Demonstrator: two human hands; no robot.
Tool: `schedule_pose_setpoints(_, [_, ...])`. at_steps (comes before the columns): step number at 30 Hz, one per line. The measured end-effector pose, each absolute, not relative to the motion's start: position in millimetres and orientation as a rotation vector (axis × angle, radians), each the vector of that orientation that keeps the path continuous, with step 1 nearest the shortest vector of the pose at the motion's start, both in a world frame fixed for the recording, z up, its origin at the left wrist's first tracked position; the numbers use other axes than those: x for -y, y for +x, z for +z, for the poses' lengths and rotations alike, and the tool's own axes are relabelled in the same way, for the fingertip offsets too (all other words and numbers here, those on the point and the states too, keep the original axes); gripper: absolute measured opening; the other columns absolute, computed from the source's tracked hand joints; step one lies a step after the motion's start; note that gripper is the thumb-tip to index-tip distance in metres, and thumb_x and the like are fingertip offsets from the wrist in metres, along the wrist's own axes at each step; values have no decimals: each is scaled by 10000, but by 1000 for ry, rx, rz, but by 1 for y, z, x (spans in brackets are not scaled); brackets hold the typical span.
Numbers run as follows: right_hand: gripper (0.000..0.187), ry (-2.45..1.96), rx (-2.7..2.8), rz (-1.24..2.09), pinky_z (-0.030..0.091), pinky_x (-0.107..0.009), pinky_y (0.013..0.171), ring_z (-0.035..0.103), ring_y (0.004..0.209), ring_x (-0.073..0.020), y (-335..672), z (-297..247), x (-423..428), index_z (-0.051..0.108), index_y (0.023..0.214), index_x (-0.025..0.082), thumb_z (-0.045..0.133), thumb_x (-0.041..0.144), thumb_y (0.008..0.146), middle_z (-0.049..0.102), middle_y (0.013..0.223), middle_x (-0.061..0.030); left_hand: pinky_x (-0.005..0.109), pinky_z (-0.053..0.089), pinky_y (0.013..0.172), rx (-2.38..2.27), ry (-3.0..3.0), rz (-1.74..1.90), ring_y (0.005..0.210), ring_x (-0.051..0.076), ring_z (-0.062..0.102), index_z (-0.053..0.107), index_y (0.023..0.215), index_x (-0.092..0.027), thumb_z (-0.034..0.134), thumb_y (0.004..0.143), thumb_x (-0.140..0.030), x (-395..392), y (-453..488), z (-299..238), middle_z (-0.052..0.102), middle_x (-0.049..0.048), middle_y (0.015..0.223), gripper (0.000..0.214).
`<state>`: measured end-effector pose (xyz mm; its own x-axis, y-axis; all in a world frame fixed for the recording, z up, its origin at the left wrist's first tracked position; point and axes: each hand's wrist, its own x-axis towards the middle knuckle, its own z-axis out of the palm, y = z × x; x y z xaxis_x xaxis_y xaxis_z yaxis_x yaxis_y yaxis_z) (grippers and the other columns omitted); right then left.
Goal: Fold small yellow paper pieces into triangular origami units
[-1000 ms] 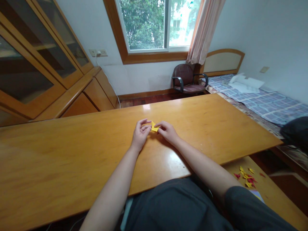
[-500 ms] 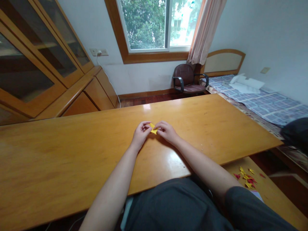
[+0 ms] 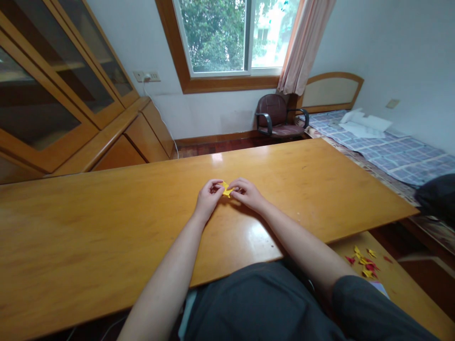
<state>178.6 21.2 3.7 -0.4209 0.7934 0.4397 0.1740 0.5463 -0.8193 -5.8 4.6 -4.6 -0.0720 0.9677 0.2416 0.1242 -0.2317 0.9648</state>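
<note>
A small piece of yellow folded paper [image 3: 227, 190] is held between my two hands, just over the wooden table [image 3: 117, 222]. My left hand [image 3: 209, 198] pinches its left side between thumb and fingers. At its right side, my right hand [image 3: 246, 193] is closed on the paper, thumb below and fingers curled above. The fingers cover parts of the paper, so its full folded shape cannot be made out.
Several red and yellow folded paper figures [image 3: 368, 265] lie on a lower wooden surface [image 3: 408, 298] at the right. Beyond the table stand a dark red armchair [image 3: 273, 116] and a bed [image 3: 394, 147]. A glass-door cabinet [image 3: 67, 90] fills the left.
The paper's lower tip between the hands looks slightly different, and the right fingers have shifted a little. Both hands otherwise keep their place.
</note>
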Motion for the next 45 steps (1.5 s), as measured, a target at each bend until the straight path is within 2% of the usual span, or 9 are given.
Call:
schedule_pose_setpoints(7, [124, -792, 1944, 806, 493, -242, 696, 598, 800, -122, 179, 2, -22, 704, 918, 189, 624, 223, 829, 627, 978, -50, 260, 493, 736, -1280, 1494, 1355, 761, 143, 617, 659, 960, -164, 676, 756, -318, -5, -7, -6, 653, 18, 820, 257])
schedule_pose_setpoints(10, [100, -791, 1942, 739, 488, -240, 680, 596, 801, -125, 178, -1, -23, 704, 874, 190, 619, 221, 832, 624, 967, -51, 285, 501, 789, -1283, 1553, 1307, 834, 163, 629, 678, 959, -170, 650, 795, -347, -6, -7, -7, 681, 42, 904, 243])
schedule_pose_setpoints(14, [97, -857, 1876, 703, 485, -237, 667, 595, 781, -126, 177, -3, -24, 694, 863, 194, 616, 247, 840, 621, 913, -37, 318, 534, 797, -1151, 1472, 1287, 871, 181, 646, 644, 1071, -177, 601, 844, -404, -5, -6, -8, 680, 58, 983, 323])
schedule_pose_setpoints(20, [97, -988, 1845, 651, 468, -224, 652, 579, 709, -113, 176, -2, -25, 657, 839, 186, 614, 273, 851, 602, 856, -19, 329, 530, 895, -1111, 1579, 1222, 990, 180, 632, 593, 1135, -191, 691, 781, -338, 1, -2, -4, 640, 83, 1145, 396])
schedule_pose_setpoints(29, [144, -1118, 2004, 474, 429, -215, 663, 575, 708, -114, 173, 1, -18, 641, 833, 196, 572, 309, 889, 615, 847, -18, 310, 536, 816, -1300, 1733, 1200, 855, 167, 652, 647, 1028, -186, 608, 805, -264, -2, 0, -6, 695, 54, 1000, 239])
schedule_pose_setpoints(36, [120, -1138, 2065, 381, 414, -242, 652, 580, 694, -145, 170, 1, -15, 622, 800, 214, 568, 283, 881, 645, 792, -34, 306, 521, 784, -1399, 1896, 1240, 847, 184, 649, 673, 954, -199, 567, 821, -229, 0, 1, -2, 705, 54, 956, 174])
schedule_pose_setpoints(45, [107, -1037, 2023, 537, 454, -253, 714, 595, 743, -144, 170, 1, -16, 638, 895, 220, 564, 297, 894, 667, 851, -30, 306, 514, 774, -1416, 1961, 1239, 825, 189, 653, 670, 960, -198, 577, 829, -217, 0, 0, -3, 711, 62, 953, 162])
